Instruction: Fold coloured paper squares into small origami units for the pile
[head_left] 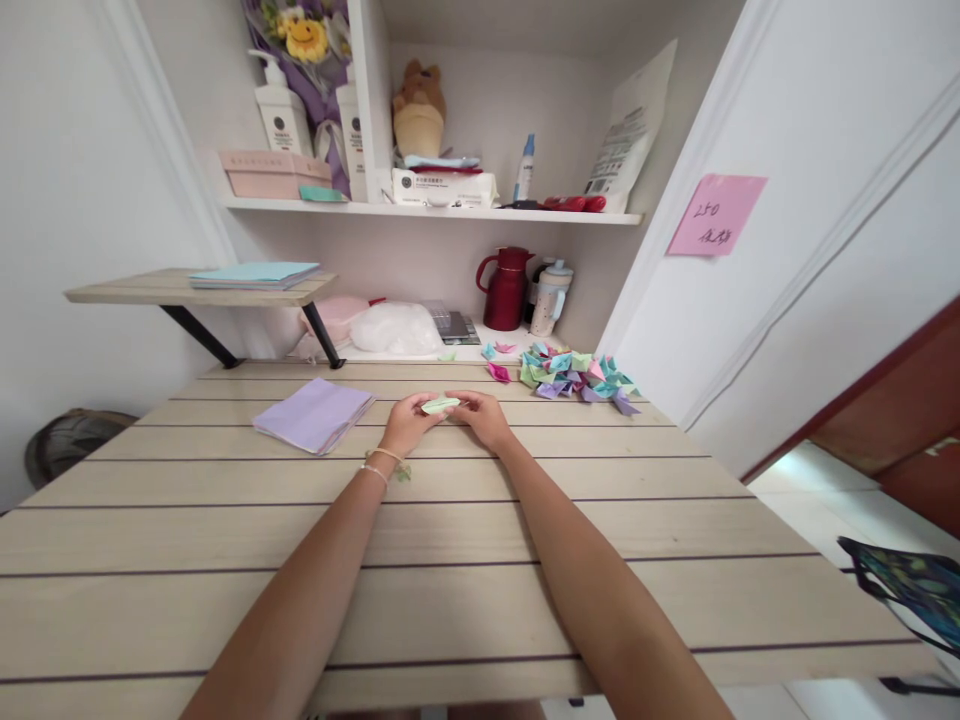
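Between my two hands is a small piece of folded light-green paper (440, 405), held just over the striped wooden table (450, 560). My left hand (409, 422) pinches its left end, and bracelets circle that wrist. The right end is gripped by the fingers of my right hand (482, 416). Left of my hands lies a stack of purple paper sheets (313, 414). To the right, a heap of folded paper boats (574, 375) in several colours is piled up, with a magenta folded piece (499, 372) beside it.
A small raised shelf (150, 288) with blue paper sheets (255, 274) stands at the back left. Behind the table are a plastic bag (397, 328), a red jug (505, 290) and a pale bottle (551, 298). A pink note (716, 214) sticks to the right wall.
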